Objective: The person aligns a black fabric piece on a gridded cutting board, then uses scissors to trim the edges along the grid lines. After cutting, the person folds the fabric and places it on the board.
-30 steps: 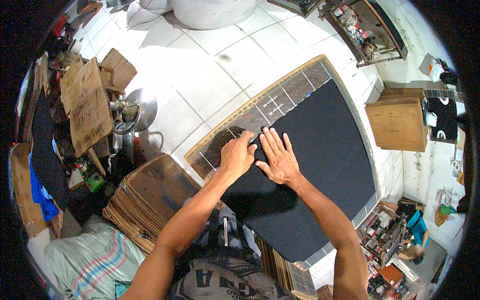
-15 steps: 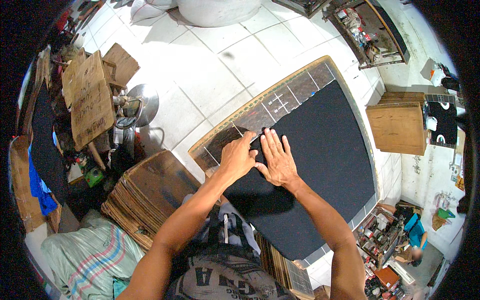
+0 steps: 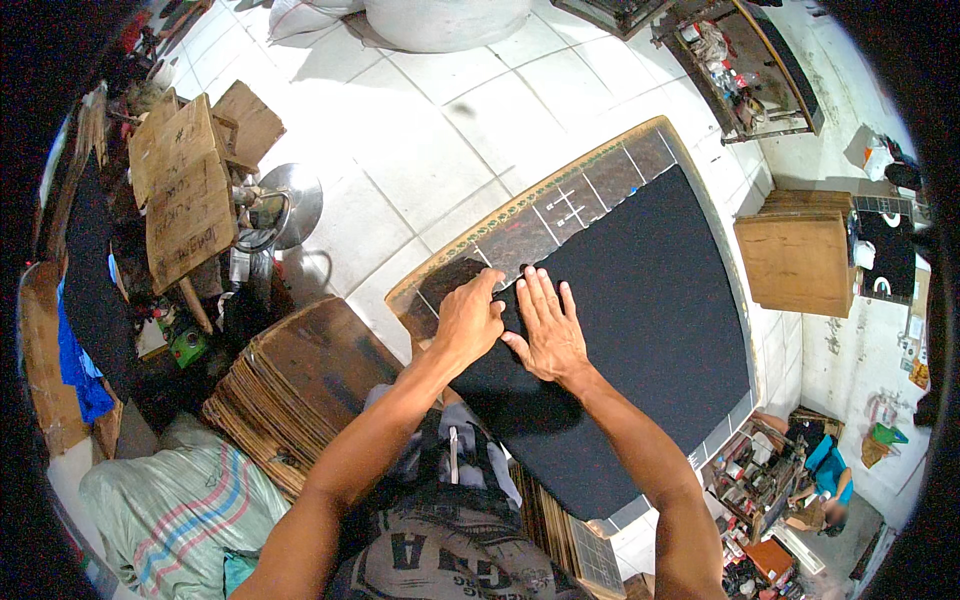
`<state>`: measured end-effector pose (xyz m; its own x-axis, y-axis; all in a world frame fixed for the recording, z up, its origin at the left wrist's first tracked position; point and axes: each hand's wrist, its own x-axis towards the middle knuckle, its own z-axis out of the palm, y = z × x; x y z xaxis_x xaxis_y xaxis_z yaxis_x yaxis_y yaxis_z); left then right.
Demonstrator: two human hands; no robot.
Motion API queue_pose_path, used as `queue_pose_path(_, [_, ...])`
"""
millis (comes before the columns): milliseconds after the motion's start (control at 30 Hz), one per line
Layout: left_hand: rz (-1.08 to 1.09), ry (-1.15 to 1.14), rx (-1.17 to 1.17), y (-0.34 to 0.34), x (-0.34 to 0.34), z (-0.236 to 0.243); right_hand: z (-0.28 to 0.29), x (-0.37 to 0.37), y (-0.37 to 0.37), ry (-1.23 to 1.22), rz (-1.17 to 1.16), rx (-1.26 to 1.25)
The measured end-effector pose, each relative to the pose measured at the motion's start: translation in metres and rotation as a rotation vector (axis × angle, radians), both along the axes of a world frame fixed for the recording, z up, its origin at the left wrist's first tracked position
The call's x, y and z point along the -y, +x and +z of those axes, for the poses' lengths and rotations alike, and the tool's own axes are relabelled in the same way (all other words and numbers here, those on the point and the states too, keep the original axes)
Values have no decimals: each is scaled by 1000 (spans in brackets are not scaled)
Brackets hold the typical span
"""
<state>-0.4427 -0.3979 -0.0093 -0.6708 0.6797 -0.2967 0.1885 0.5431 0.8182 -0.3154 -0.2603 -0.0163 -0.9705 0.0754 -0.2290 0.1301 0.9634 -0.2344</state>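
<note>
A large piece of black fabric [image 3: 640,300] lies spread on a wide board with a dark, white-lined top [image 3: 530,225]. The board's light rim shows around the cloth. My right hand [image 3: 548,325] rests flat on the fabric near its far left edge, fingers stretched and thumb out to the side. Just left of it, my left hand [image 3: 470,318] is closed at that same edge, its fingers curled and seeming to pinch the cloth. The fingertips partly hide what lies between them.
Stacked brown boards [image 3: 300,375] stand left of the work board. Beyond are a wooden seat [image 3: 185,200] and a round metal base [image 3: 297,205]. A woven sack [image 3: 190,510] lies lower left, a cardboard stack [image 3: 795,255] at right. Another person [image 3: 830,475] is by a cluttered bench at lower right.
The view has shifted slightly. Both hands keep nearly the same places at the fabric's edge, with the left fingers a little farther from the right hand's fingers.
</note>
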Motion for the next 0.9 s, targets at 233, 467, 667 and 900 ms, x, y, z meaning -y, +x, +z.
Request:
queue_pose_path(233, [29, 7, -120, 8, -1, -5, 1, 9, 1, -7, -17, -7])
queue_pose_path(467, [-55, -36, -91, 8, 19, 1, -1, 23, 1, -5, -4, -21])
queue_pose_path(667, [1, -22, -106, 6, 31, -4, 0, 32, 0, -15, -20, 2])
queue_pose_path(900, [44, 44, -47, 6, 48, -5, -3, 46, 2, -36, -40, -7])
